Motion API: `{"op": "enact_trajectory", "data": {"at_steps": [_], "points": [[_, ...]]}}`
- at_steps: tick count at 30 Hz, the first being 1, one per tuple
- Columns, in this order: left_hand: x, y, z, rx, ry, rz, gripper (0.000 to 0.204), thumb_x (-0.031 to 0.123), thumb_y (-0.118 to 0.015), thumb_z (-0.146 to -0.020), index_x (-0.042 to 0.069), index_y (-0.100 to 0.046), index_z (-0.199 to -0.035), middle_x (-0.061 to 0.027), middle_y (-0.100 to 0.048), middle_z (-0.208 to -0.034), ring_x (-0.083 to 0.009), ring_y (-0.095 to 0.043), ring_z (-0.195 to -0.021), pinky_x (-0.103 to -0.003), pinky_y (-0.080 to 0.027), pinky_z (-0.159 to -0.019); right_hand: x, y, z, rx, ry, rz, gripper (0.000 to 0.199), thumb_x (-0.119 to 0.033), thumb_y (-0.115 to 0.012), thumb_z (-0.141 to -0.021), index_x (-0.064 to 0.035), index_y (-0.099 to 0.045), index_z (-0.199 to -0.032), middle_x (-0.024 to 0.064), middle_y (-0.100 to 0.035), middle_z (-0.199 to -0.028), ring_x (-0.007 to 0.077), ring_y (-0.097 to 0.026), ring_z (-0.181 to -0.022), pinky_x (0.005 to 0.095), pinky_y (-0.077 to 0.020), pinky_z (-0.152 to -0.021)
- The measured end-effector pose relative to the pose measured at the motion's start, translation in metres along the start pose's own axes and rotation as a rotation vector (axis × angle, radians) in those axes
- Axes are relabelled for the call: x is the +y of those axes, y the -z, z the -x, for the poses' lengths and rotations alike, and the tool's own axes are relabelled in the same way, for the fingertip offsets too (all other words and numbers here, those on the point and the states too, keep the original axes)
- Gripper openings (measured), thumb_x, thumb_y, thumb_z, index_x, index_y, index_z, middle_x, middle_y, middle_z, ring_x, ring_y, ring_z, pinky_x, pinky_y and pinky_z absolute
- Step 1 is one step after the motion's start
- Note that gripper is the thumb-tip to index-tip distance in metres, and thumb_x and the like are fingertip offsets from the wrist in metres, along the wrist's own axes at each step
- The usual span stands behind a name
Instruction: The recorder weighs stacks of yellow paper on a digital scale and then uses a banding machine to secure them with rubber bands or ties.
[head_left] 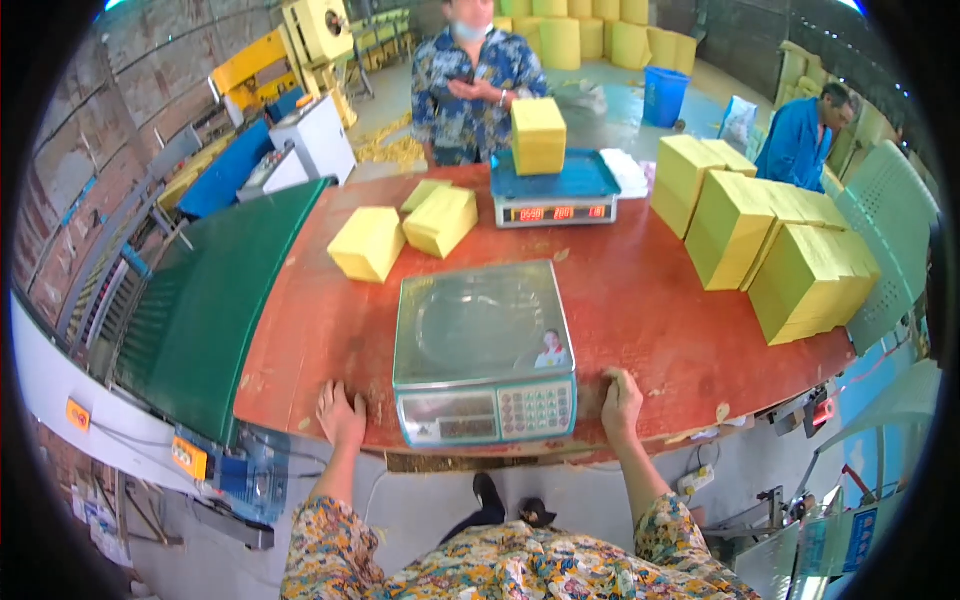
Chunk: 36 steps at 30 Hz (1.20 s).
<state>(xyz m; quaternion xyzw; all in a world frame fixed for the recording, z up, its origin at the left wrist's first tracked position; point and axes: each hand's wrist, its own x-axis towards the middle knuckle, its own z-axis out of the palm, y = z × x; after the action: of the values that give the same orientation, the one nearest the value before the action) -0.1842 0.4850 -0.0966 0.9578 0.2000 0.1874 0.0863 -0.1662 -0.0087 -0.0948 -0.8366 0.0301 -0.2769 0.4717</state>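
Note:
Flat on the near edge of the red table [640, 285], my left hand [342, 415] rests with its fingers apart, holding nothing. My right hand [621, 405] lies on the same edge with its fingers curled in and nothing visible in them. Between the two hands stands a weighing scale [480, 325] with a bare steel platform; its keypad and unlit display face me. Neither hand touches it. Farther back, a second scale [556, 212] with a blue tray and lit red digits bears a yellow block-shaped stack [539, 135].
Yellow stacks [366, 243] sit at the table's far left, and larger yellow stacks [735, 230] line its right side. A green conveyor belt [215, 300] adjoins the left edge. One person [475, 95] stands across the table; another person [795, 140] bends at the far right.

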Motion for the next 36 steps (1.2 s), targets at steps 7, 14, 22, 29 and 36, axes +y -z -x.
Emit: {"op": "enact_trajectory", "data": {"at_steps": [7, 14, 22, 29, 36], "points": [[0.000, -0.003, 0.006, 0.005, -0.003, -0.007, 0.048, 0.027, -0.064, -0.085, 0.003, -0.058, -0.126, -0.0170, -0.048, -0.143, -0.0323, -0.040, -0.136, -0.048, -0.030, -0.113, 0.005, 0.003, 0.002, 0.011, 0.000, 0.009, 0.017, -0.003, -0.049, -0.091, -0.0023, -0.064, -0.098, 0.0165, -0.065, -0.092, 0.0340, -0.063, -0.090, 0.0412, -0.0499, -0.080], [-0.006, -0.003, 0.004, 0.034, -0.027, -0.021, 0.048, 0.026, -0.065, -0.085, 0.002, -0.058, -0.126, -0.0172, -0.049, -0.142, -0.0325, -0.041, -0.135, -0.048, -0.031, -0.112, 0.003, -0.003, 0.001, 0.059, -0.009, -0.057, 0.017, -0.006, -0.048, -0.095, -0.0025, -0.063, -0.101, 0.0162, -0.065, -0.091, 0.0327, -0.063, -0.088, 0.0400, -0.0502, -0.078], [0.011, -0.006, -0.001, -0.024, -0.005, -0.014, 0.047, 0.026, -0.064, -0.086, 0.001, -0.059, -0.126, -0.0169, -0.049, -0.142, -0.0321, -0.042, -0.134, -0.047, -0.032, -0.112, 0.009, 0.011, 0.004, 0.027, -0.050, 0.000, 0.017, 0.002, -0.048, -0.089, -0.0026, -0.064, -0.093, 0.0142, -0.064, -0.085, 0.0265, -0.064, -0.081, 0.0346, -0.0507, -0.074], [-0.036, -0.017, -0.003, 0.018, -0.091, -0.154, 0.048, 0.022, -0.060, -0.090, -0.004, -0.053, -0.129, -0.0236, -0.052, -0.137, -0.0400, -0.048, -0.126, -0.049, -0.038, -0.105, 0.000, -0.006, -0.003, -0.041, -0.068, -0.025, 0.013, -0.006, -0.056, -0.085, -0.0096, -0.065, -0.093, 0.0148, -0.065, -0.089, 0.0356, -0.062, -0.088, 0.0453, -0.0505, -0.077], [0.000, -0.003, -0.001, -0.035, -0.153, -0.187, 0.051, 0.042, -0.053, -0.094, 0.006, -0.058, -0.130, -0.0186, -0.056, -0.135, -0.0357, -0.050, -0.126, -0.051, -0.039, -0.103, 0.004, 0.005, -0.002, 0.012, -0.038, 0.011, 0.012, -0.009, -0.056, -0.091, -0.0086, -0.062, -0.101, 0.0134, -0.063, -0.089, 0.0340, -0.061, -0.090, 0.0426, -0.0482, -0.079]]}}
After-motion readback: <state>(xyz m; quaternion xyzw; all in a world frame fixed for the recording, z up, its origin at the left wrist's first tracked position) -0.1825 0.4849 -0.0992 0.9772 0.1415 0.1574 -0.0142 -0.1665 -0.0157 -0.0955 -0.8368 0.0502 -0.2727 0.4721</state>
